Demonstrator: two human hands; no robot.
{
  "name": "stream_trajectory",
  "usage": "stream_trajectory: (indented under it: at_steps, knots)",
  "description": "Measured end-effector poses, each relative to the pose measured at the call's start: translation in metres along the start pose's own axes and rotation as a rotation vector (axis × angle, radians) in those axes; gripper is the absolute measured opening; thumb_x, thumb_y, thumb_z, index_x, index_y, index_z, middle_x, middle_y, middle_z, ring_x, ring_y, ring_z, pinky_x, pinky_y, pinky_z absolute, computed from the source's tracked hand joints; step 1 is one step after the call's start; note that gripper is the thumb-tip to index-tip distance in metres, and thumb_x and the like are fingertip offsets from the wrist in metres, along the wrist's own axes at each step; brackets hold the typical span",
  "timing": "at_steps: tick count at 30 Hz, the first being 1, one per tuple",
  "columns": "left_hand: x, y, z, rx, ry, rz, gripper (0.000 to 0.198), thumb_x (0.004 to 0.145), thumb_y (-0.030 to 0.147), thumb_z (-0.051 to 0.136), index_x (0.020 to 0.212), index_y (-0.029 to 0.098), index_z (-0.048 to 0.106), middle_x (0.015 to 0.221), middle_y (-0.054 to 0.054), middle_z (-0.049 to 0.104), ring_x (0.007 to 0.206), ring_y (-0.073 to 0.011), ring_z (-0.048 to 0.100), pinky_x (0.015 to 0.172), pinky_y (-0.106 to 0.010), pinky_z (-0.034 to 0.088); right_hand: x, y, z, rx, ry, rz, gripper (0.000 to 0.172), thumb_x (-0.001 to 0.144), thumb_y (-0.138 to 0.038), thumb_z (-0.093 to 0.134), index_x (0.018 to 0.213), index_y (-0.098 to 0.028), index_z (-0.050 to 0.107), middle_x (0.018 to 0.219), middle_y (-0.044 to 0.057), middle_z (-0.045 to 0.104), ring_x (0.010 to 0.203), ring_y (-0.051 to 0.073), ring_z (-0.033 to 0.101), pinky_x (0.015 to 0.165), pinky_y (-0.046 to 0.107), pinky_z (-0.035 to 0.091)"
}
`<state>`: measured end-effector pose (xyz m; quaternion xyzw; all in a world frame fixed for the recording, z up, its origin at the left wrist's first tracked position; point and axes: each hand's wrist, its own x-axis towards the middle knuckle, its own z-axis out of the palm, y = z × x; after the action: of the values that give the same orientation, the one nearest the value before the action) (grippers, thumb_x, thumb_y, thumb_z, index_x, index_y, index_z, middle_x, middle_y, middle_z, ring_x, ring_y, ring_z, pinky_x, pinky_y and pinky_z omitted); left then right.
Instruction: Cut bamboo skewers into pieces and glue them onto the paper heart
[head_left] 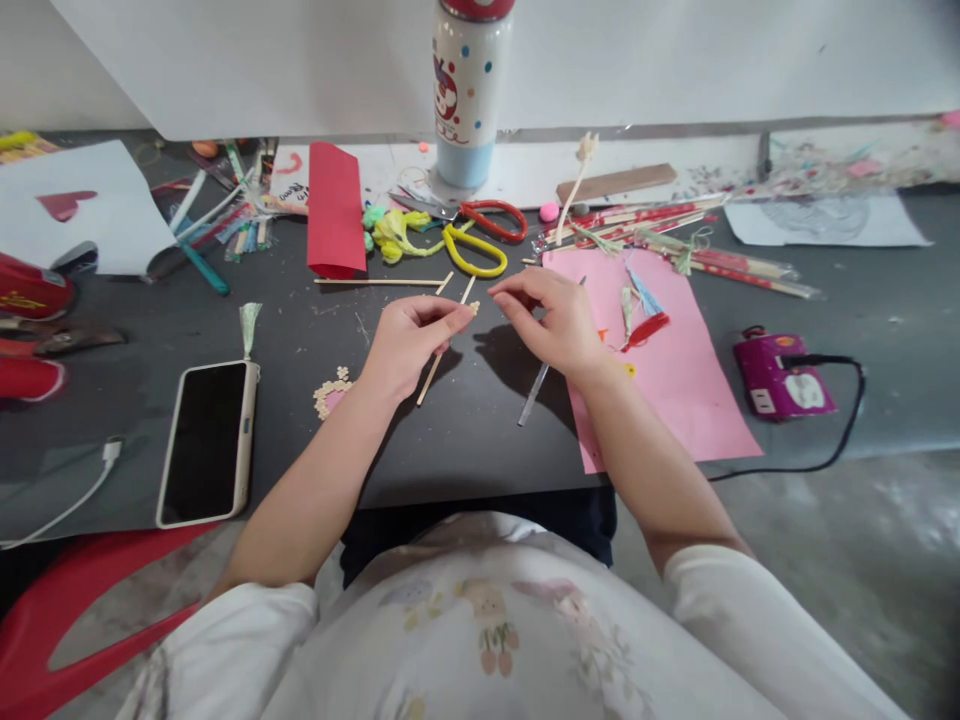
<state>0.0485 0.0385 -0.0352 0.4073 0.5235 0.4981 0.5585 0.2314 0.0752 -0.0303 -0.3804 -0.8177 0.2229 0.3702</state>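
My left hand (412,340) is closed around a thin wooden stick (429,378) that slants down toward me, and a tiny pale piece (474,308) sits at its fingertips. My right hand (546,322) hovers just to the right with its fingers curled in a pinch near that piece; what it holds, if anything, is too small to see. Both hands are above the dark table (465,430). A grey metal strip (534,392) lies under my right wrist, next to the pink paper sheet (675,390).
A phone (204,440) with a tassel lies at the left beside a small heart-shaped beaded piece (332,392). Yellow scissors (472,252), red scissors (496,218), folded red paper (335,208) and a dotted bottle (466,90) stand farther back. A purple device (781,376) with a cable is at the right.
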Motion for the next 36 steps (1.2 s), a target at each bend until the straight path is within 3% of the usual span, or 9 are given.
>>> stream_trajectory:
  at_steps: [4,8,11,16,20,27,31,36]
  knots:
    - [0.001,0.000,0.000,-0.049,-0.003,-0.028,0.022,0.060,0.036,0.080,0.068,0.017,0.071,0.060,0.001,0.061,0.044,-0.0016,0.041,0.042,-0.017,0.030,0.001,0.003,0.000,-0.078,-0.031,0.050,0.027,0.089,-0.033,0.050,0.073,-0.017,0.065,0.069,0.004,0.062,0.066,0.014,0.054,0.065,0.028,0.041]
    - [-0.001,0.001,0.002,-0.074,-0.003,-0.062,0.023,0.059,0.035,0.081,0.067,0.016,0.071,0.059,0.001,0.060,0.043,-0.0009,0.041,0.042,-0.016,0.029,0.002,0.002,-0.001,-0.119,-0.099,0.139,0.016,0.081,-0.031,0.060,0.075,-0.017,0.064,0.072,0.003,0.064,0.064,0.012,0.053,0.063,0.026,0.038]
    - [0.000,0.000,0.002,-0.084,-0.001,-0.072,0.024,0.059,0.035,0.081,0.068,0.015,0.071,0.059,0.001,0.059,0.043,-0.0007,0.040,0.041,-0.016,0.029,0.005,-0.001,-0.006,-0.214,-0.210,0.204,0.023,0.085,-0.034,0.053,0.073,-0.017,0.064,0.074,0.004,0.065,0.064,0.013,0.052,0.062,0.028,0.035]
    - [0.003,-0.004,0.000,-0.082,0.021,-0.075,0.028,0.057,0.037,0.081,0.069,0.014,0.070,0.059,0.001,0.059,0.043,-0.0015,0.041,0.041,-0.017,0.030,0.010,-0.005,-0.023,-0.436,-0.326,0.244,0.013,0.079,-0.030,0.058,0.076,-0.019,0.063,0.075,0.004,0.067,0.068,0.017,0.055,0.060,0.029,0.034]
    - [0.004,-0.004,0.000,-0.082,0.030,-0.068,0.030,0.056,0.038,0.081,0.070,0.014,0.069,0.058,0.001,0.059,0.042,-0.0018,0.041,0.040,-0.018,0.029,0.003,-0.011,-0.044,-0.657,-0.412,0.301,0.018,0.081,-0.033,0.053,0.075,-0.018,0.061,0.075,0.008,0.066,0.067,0.021,0.056,0.056,0.032,0.031]
    - [0.001,-0.003,0.003,-0.085,0.000,-0.036,0.029,0.057,0.036,0.081,0.068,0.013,0.068,0.058,0.001,0.058,0.042,-0.0017,0.040,0.039,-0.019,0.028,-0.025,-0.014,-0.071,-0.782,-0.366,0.366,0.019,0.084,-0.027,0.049,0.066,-0.020,0.052,0.067,0.008,0.062,0.061,0.022,0.054,0.052,0.032,0.028]
    - [0.002,-0.004,0.002,-0.087,0.001,-0.021,0.027,0.058,0.035,0.080,0.069,0.014,0.068,0.059,0.001,0.058,0.041,-0.0016,0.040,0.039,-0.018,0.028,-0.036,-0.013,-0.069,-0.738,-0.350,0.355,0.016,0.085,-0.024,0.050,0.071,-0.019,0.057,0.074,0.008,0.065,0.064,0.019,0.055,0.054,0.031,0.031]
    - [0.002,-0.002,0.000,-0.083,0.011,-0.014,0.027,0.059,0.036,0.080,0.070,0.014,0.069,0.059,0.001,0.058,0.042,-0.0013,0.041,0.040,-0.017,0.028,-0.037,-0.024,-0.046,-0.664,-0.372,0.286,0.016,0.086,-0.028,0.051,0.076,-0.017,0.059,0.075,0.007,0.066,0.067,0.019,0.058,0.055,0.029,0.032]
